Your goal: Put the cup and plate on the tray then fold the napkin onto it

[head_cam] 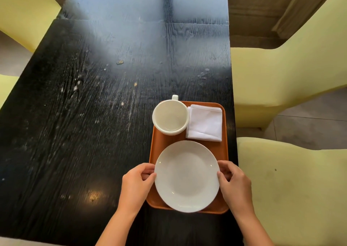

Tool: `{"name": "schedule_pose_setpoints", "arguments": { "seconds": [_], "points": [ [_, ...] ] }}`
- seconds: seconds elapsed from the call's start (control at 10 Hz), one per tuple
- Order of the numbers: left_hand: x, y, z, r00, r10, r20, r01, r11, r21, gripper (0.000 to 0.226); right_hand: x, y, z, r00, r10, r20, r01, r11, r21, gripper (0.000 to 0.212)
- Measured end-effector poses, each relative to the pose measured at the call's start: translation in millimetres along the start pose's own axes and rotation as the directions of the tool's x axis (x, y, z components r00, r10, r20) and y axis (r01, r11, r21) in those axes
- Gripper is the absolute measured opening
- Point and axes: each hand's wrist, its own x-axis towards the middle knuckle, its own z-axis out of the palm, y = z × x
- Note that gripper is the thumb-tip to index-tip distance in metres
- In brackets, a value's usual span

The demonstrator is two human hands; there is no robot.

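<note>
An orange tray (pixel 165 142) lies near the right edge of the black table. On its near half sits a white plate (pixel 186 176). My left hand (pixel 138 182) grips the plate's left rim and my right hand (pixel 233 182) grips its right rim. At the tray's far left stands a white cup (pixel 170 117), empty, its handle pointing away from me. A folded white napkin (pixel 205 123) lies flat at the tray's far right, beside the cup.
The black wooden table (pixel 84 114) stretches away to the left and ahead, with a few crumbs on it. Pale yellow chairs (pixel 291 180) stand close on the right, and more on the left (pixel 20 11).
</note>
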Motion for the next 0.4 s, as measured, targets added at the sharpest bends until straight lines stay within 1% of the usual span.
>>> {"name": "schedule_pose_setpoints", "arguments": {
  "seconds": [0.1, 0.2, 0.3, 0.4],
  "points": [
    [1, -2, 0, 1.0, 0.009, -0.003, -0.009, 1.0, -0.002, 0.018, 2, 1, 1, 1.0, -0.002, 0.009, 0.002, 1.0, -0.009, 0.02],
    [0, 1, -3, 0.998, 0.003, 0.057, -0.004, 1.0, 0.019, 0.016, 1, -2, -2, 0.999, 0.017, 0.047, -0.015, 0.999, -0.036, 0.019],
    [2, 12, -13, 0.99, -0.027, 0.136, 0.008, 0.99, 0.139, 0.026, -3, -13, -10, 0.997, 0.038, 0.061, -0.029, 0.989, -0.144, 0.026],
    [1, 30, -27, 0.983, 0.06, 0.171, -0.116, 0.935, 0.336, 0.046, -14, -33, -21, 0.998, -0.045, 0.052, 0.058, 0.953, -0.297, 0.026]
  ]
}}
